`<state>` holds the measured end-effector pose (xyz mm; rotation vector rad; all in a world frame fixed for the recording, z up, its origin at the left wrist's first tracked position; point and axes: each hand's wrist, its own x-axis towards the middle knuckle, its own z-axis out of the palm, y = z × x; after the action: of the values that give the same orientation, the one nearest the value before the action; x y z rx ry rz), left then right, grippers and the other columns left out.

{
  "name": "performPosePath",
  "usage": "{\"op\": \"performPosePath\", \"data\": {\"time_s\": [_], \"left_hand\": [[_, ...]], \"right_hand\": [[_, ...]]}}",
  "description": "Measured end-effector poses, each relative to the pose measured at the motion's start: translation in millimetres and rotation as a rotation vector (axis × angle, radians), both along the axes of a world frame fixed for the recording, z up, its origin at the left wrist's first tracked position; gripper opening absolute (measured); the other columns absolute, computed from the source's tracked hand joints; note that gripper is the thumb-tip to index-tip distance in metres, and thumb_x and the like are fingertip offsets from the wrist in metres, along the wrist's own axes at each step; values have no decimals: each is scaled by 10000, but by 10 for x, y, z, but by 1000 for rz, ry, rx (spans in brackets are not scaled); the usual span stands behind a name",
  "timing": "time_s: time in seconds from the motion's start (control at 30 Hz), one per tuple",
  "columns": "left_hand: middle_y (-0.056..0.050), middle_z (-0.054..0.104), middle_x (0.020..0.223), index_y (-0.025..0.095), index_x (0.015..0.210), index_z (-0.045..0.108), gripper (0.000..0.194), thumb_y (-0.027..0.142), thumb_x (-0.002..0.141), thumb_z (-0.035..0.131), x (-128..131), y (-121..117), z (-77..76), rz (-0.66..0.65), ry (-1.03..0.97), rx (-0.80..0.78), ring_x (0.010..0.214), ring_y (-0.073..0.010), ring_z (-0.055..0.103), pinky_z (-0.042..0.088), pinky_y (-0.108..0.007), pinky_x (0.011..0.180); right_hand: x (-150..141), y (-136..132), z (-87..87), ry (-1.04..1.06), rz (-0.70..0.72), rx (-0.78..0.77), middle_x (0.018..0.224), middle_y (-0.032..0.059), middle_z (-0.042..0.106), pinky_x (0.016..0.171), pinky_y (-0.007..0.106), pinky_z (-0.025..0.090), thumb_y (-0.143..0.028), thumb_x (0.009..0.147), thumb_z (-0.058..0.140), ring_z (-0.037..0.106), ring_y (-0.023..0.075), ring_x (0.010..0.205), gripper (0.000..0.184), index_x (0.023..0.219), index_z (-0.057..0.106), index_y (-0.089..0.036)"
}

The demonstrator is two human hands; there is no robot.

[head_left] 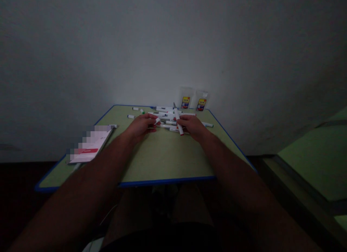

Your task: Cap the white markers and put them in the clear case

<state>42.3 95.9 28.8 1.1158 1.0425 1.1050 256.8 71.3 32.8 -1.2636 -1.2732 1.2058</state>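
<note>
My right hand (192,124) is closed on a white marker (177,116), which slants with its narrow grey tip up and its red end toward me. Between the thumb and fingers of my left hand (142,124) is a small white marker cap (157,120). Several white markers lie in a loose pile (169,122) on the table between and behind my hands. Left of the pile are small white caps, one with a dark end (131,116) and another (135,109) near the back edge.
Two clear plastic cases (186,100) (201,101) with yellow labels stand at the back against the wall (151,56). A pink-and-white book or pad (92,145), partly blurred out, lies on the left of the table (168,158), which has a blue edge. A teal-ended marker (208,125) rests at the right.
</note>
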Motion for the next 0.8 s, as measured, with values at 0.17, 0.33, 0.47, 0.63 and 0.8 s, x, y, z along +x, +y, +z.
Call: {"op": "performPosePath", "data": {"time_s": [0.17, 0.33, 0.47, 0.63, 0.8], "left_hand": [[-75, 692, 737, 132, 742, 658, 111, 28, 707, 663, 20, -16, 26, 46, -43, 3, 582, -116, 604, 512, -231, 559], [-58, 646, 672, 117, 691, 664, 130, -9, 713, 643, 29, -14, 39, 78, -66, 2, 565, -104, 580, 509, -217, 557], [-55, 643, 670, 109, 702, 664, 132, -17, 712, 624, 28, -10, 45, 97, -72, 5, 551, -99, 577, 509, -211, 556], [-48, 646, 662, 127, 744, 660, 142, -5, 708, 623, 5, 2, 27, 107, -73, 29, 529, -106, 580, 515, -223, 551], [-54, 652, 677, 117, 701, 659, 119, -2, 685, 655, 2, 19, 13, 109, -91, 21, 551, -102, 590, 521, -216, 567]], "right_hand": [[28, 33, -32, -69, -13, 34, 746, 15, 657, 532, 240, 473, -187, 764, 692, 541, 106, 580, 170, 919, 754, -160], [31, 16, -21, -116, -24, 31, 705, 11, 647, 487, 239, 452, -175, 751, 664, 534, 105, 529, 222, 952, 755, -156], [27, 11, -13, -115, -24, 44, 738, 18, 671, 508, 243, 465, -140, 734, 651, 563, 111, 550, 221, 936, 740, -151], [25, 44, -27, -95, -69, 55, 764, 15, 676, 535, 245, 478, -118, 696, 688, 590, 119, 591, 197, 889, 705, -152], [26, 42, -31, -54, -47, 33, 680, -10, 636, 481, 224, 445, -132, 685, 722, 549, 103, 543, 133, 804, 669, -157]]}}
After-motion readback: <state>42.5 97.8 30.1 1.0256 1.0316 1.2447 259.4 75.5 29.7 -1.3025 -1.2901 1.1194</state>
